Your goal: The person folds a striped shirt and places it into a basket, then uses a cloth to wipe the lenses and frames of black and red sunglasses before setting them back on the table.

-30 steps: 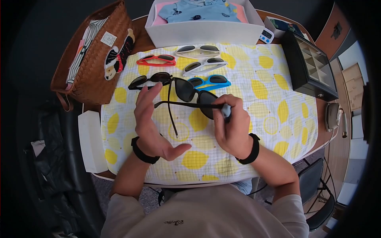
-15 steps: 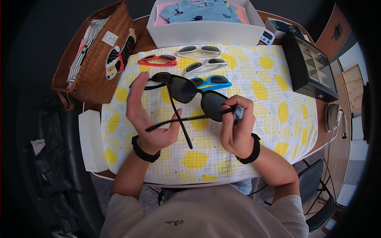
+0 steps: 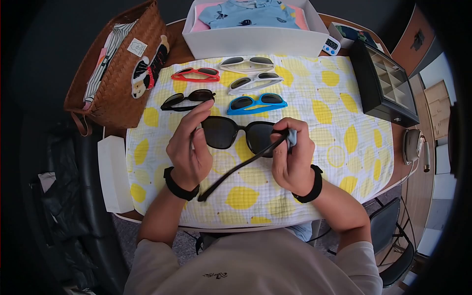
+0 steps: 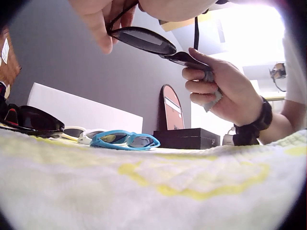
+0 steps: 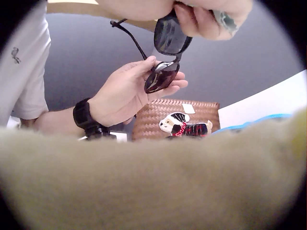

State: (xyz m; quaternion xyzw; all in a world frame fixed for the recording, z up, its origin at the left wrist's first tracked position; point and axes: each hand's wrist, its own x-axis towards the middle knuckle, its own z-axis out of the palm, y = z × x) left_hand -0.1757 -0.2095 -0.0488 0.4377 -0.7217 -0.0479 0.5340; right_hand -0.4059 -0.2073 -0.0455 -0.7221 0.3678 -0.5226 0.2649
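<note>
Black sunglasses (image 3: 220, 132) hang over the lemon-print cloth between both hands, lenses facing away and one arm slanting down towards the person. My left hand (image 3: 189, 152) holds their left end, thumb and fingers around the hinge area. In the right wrist view its thumb lies at the lens edge, with the fingers behind. The right hand (image 3: 296, 157) pinches the other end by the hinge. A grey-blue wiping cloth (image 4: 211, 93) is tucked under that hand's curled fingers. Just beyond lie a second black pair (image 3: 188, 100) and blue sunglasses (image 3: 257, 103).
Red sunglasses (image 3: 195, 74) and two white pairs lie farther back. A white box (image 3: 255, 42) of folded clothes stands behind them. A woven basket (image 3: 118, 73) is at left above a white block-shaped box (image 3: 114, 174). A black compartment case (image 3: 383, 81) stands at right.
My left hand has gone from spread beside the sunglasses to holding their left end. The sunglasses have turned more level and come lower, uncovering the blue pair; the right hand keeps its hold.
</note>
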